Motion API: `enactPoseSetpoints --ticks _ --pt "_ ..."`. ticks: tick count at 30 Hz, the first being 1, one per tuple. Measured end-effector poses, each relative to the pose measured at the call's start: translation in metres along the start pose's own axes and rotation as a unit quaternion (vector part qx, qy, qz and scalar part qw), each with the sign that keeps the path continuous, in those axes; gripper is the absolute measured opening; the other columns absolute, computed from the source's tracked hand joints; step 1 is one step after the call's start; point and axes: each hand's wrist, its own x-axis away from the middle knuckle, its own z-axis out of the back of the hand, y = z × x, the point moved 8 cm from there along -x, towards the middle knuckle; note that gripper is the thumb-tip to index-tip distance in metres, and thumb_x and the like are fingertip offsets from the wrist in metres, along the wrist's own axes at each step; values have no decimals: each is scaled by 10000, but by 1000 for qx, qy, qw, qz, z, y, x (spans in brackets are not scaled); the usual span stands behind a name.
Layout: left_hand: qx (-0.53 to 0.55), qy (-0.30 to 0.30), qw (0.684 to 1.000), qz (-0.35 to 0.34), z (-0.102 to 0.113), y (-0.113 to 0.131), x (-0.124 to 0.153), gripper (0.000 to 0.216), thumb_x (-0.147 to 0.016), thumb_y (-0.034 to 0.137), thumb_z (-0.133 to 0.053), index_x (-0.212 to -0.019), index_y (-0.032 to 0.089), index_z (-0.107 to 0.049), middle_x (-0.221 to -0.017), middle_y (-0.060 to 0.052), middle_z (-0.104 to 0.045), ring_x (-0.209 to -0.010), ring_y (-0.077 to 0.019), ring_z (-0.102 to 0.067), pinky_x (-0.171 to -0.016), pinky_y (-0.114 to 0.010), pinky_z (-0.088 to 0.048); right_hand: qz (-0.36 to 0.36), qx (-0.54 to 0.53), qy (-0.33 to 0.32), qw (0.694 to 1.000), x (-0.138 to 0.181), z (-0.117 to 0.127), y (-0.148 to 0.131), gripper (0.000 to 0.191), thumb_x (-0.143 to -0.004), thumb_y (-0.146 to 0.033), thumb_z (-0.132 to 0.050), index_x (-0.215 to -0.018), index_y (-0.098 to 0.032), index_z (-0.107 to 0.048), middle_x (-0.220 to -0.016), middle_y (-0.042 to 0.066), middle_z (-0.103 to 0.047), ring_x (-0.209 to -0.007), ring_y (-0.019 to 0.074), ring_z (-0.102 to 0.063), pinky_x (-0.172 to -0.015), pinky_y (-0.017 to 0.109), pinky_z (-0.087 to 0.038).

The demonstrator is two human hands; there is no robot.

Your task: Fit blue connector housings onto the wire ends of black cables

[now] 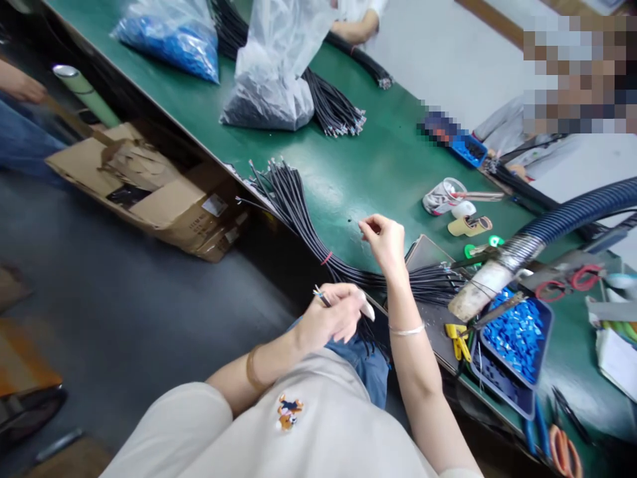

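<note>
My left hand (331,315) is closed round a black cable (324,300) close to my lap. The cable's end sticks out of the fist with thin stripped wires showing. Something white (368,309) covers or sits at a fingertip of this hand. Above the green table (328,192), my right hand (385,242) is pinched, thumb against fingers; what it holds, if anything, cannot be made out. A tiny black piece (349,220) lies just left of its fingertips. Beneath and beside both hands runs a bundle of black cables (303,216) with a red tie (326,258).
A soldering-fume-like blue hose (572,216) with a white nozzle hangs over trays of blue pieces (515,335). Yellow snips (458,342) and orange-handled scissors (565,451) lie right. Bags (271,99) and more cable bundles (343,116) are farther back. Co-workers sit opposite.
</note>
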Motion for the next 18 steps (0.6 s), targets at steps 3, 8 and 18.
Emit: enactPoseSetpoints --ticks 3,8,18 --pt "117 -132 977 123 -32 -19 -10 322 -682 371 -838 -773 155 -618 -443 101 -365 -340 -18 -248 -362 -174 -200 12 -86 40 995 47 32 -18 176 -903 -329 -604 -843 -194 -700 -780 8 -701 -675 128 -666 -671 248 -511" --pt "172 -167 955 173 -58 -42 -30 335 -695 342 -810 -832 184 -547 -548 57 -500 -414 -56 -411 -412 -195 -292 -2 -122 199 972 155 105 -22 63 -839 -224 -721 -893 -247 -744 -867 5 -713 -760 138 -684 -677 254 -553" --pt "-152 -60 973 162 -52 -101 -27 348 -788 444 -745 -820 124 -612 -525 28 -603 -367 -16 -340 -389 -183 -215 -204 -150 365 896 275 132 49 138 -791 -279 -778 -898 -199 -743 -798 16 -726 -664 152 -721 -647 280 -610"
